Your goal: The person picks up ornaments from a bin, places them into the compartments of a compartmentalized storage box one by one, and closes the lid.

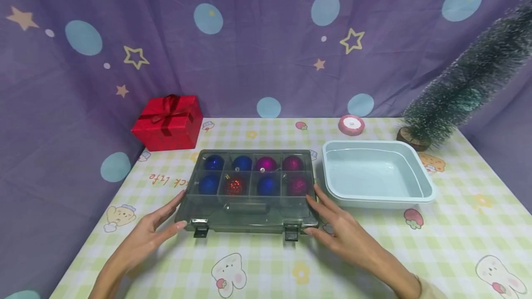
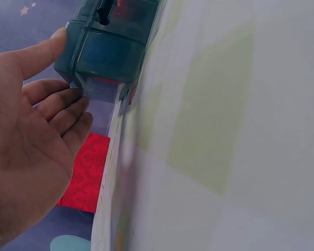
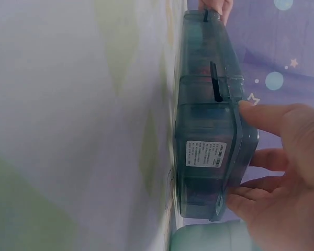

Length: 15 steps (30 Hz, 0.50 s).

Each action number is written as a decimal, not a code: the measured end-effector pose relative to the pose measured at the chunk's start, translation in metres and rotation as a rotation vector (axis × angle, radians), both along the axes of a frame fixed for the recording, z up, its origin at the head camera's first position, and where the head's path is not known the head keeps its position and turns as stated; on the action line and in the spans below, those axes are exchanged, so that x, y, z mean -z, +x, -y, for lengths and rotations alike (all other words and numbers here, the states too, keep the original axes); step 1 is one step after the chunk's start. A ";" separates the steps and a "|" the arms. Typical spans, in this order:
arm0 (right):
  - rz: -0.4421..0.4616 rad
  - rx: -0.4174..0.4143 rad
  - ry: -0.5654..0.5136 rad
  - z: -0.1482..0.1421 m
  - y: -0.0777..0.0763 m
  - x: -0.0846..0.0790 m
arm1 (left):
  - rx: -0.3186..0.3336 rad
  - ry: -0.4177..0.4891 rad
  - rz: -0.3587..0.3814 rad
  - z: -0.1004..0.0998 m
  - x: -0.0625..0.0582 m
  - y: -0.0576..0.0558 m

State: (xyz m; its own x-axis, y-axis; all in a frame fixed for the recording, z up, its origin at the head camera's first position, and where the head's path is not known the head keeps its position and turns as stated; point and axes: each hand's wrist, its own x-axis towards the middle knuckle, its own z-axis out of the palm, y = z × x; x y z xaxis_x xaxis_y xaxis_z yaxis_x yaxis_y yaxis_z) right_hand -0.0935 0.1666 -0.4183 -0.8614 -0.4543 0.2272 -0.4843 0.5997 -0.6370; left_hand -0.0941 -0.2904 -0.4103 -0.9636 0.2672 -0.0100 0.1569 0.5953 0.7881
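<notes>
A translucent grey plastic compartment case (image 1: 245,211) lies on the table with its lid down. Through the lid show several round baubles in two rows, among them a blue bauble (image 1: 214,163), a red glittery bauble (image 1: 235,185) and a pink bauble (image 1: 266,164). At the front edge, the black latches (image 1: 201,230) are flipped outward. My left hand (image 1: 145,232) is at the left side, thumb at the front corner and fingers beside the case. On the opposite side, my right hand (image 1: 347,232) touches the rim with thumb and fingers spread around the front corner.
Right of the case stands a pale blue plastic basin (image 1: 378,200). A small frosted tree (image 1: 465,82) rises behind it at the right, near a red ribbon roll (image 1: 351,125). The red gift box (image 1: 168,123) sits at the back left, before a purple curtain (image 1: 257,59).
</notes>
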 end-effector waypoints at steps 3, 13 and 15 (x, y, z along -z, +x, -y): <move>-0.026 -0.010 0.016 -0.001 -0.001 0.001 | 0.002 0.003 0.010 0.000 0.001 0.000; -0.085 -0.026 0.054 -0.001 -0.001 0.001 | 0.013 0.029 0.058 0.001 0.001 -0.003; -0.091 -0.029 0.063 -0.001 -0.001 0.001 | 0.011 0.024 0.064 0.002 0.001 -0.002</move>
